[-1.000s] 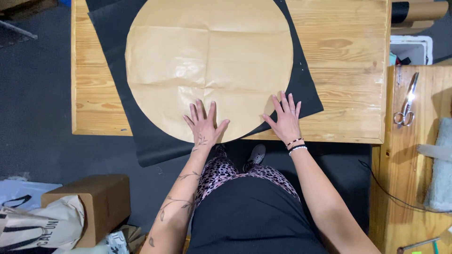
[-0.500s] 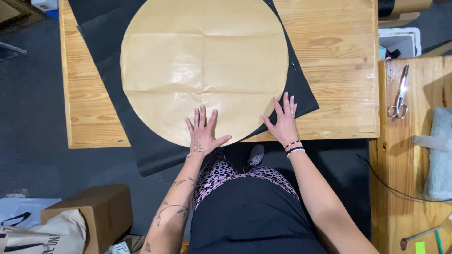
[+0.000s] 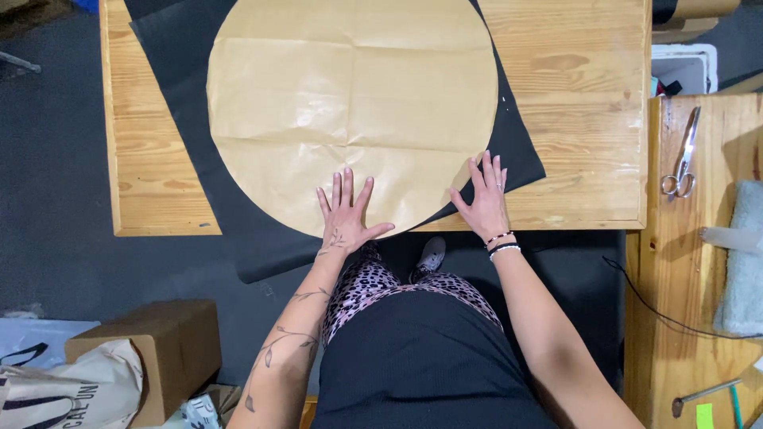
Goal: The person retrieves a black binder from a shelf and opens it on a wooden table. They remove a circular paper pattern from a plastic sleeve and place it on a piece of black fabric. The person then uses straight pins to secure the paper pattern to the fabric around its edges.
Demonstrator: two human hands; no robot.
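Two hands: both flat, fingers spread, palms down; pinching nothing.
Left hand [image 3: 347, 213]: pressed on near edge of brown paper circle [image 3: 352, 111], fingertips pointing away from body, thumb out to the side.
Right hand [image 3: 482, 200]: at circle's near-right edge, fingers lie across paper rim and the black sheet [image 3: 520, 155] beside it; bands on the wrist.
Paper circle: lies on black sheet, on the wooden bench [image 3: 584, 103]. Fold creases cross near the middle; surface a bit wrinkled. Far edge runs out of view at top.
Black sheet: under the circle, skewed to bench; one corner hangs off the near edge, left of the person's legs.
Other bench [image 3: 675, 318]: to the right, w/ scissors [image 3: 682, 157], well apart from both hands. Pale grey cloth [image 3: 743, 262] past them.
Floor, left: cardboard box [image 3: 151, 349], paper bag [image 3: 63, 393].
Doing it well (my read): keep palms flat, even pressure, so paper doesn't creep over the black sheet. Smooth from creases outward to the rim, not inward, else wrinkles bunch. Shift one hand at a time, other stays as anchor. Watch the overhanging corner; its drag could pull the sheet askew. Rim must lie dead flat.
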